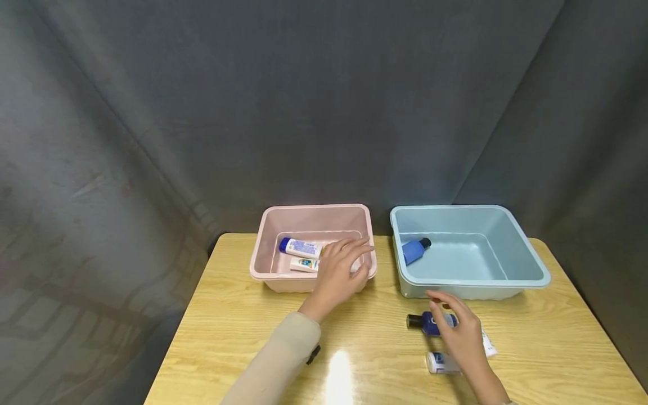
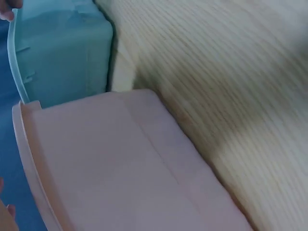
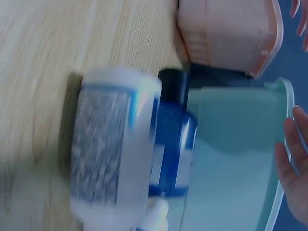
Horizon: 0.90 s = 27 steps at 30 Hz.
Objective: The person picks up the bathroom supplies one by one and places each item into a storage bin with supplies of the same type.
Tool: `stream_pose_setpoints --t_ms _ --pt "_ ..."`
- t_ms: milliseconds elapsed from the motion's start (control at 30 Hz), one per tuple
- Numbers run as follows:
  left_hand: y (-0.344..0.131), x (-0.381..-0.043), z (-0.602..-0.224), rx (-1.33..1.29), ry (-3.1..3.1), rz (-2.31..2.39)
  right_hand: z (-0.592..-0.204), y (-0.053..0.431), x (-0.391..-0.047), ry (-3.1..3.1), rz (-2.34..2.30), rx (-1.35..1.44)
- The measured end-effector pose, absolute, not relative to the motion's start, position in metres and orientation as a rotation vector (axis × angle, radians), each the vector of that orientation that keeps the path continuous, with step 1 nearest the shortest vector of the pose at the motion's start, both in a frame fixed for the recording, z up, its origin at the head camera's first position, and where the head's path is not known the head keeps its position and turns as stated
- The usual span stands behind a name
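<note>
My left hand (image 1: 340, 270) reaches over the front right of the pink bin (image 1: 314, 207), fingers spread and slightly bent, with no object visible in its grasp. Beside its fingers in the bin lie a white bottle with a blue cap (image 1: 304, 248) and a white tube (image 1: 302, 264), partly covered by the hand. My right hand (image 1: 463, 334) hovers above the table with thumb and forefinger apart. Under it lie a dark blue bottle with a black cap (image 1: 430, 323), a white bottle (image 3: 110, 149) and a white tube (image 1: 489, 344), partly hidden by the hand.
To the right of the pink bin stands a light blue bin (image 1: 471, 282), with a blue bottle (image 1: 413, 252) lying against its left wall. Both bins sit at the back of the wooden table (image 1: 228, 332), before a dark grey curtain (image 1: 324, 101).
</note>
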<state>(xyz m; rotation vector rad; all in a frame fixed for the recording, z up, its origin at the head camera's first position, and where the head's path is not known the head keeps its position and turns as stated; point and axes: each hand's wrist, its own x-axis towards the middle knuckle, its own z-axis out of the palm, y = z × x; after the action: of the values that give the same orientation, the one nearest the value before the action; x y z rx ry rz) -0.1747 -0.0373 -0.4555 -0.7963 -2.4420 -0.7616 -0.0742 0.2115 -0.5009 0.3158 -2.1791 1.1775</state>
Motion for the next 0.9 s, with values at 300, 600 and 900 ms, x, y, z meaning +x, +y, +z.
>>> stream_pose_setpoints --t_ms 300,600,900 --pt "-0.008 -0.185 -0.451 -0.881 -2.6 -0.669 -0.508 0.241 -0.066 -2.226 1.163 0.276" --pt "0.019 -0.191 -0.453 -0.963 -2.707 -0.465 -0.517 0.247 -0.058 -2.267 1.122 0.276" --pt "0.028 -0.194 -0.458 -1.017 -2.783 -0.38 -0.523 0.248 -0.05 -2.26 1.137 0.24"
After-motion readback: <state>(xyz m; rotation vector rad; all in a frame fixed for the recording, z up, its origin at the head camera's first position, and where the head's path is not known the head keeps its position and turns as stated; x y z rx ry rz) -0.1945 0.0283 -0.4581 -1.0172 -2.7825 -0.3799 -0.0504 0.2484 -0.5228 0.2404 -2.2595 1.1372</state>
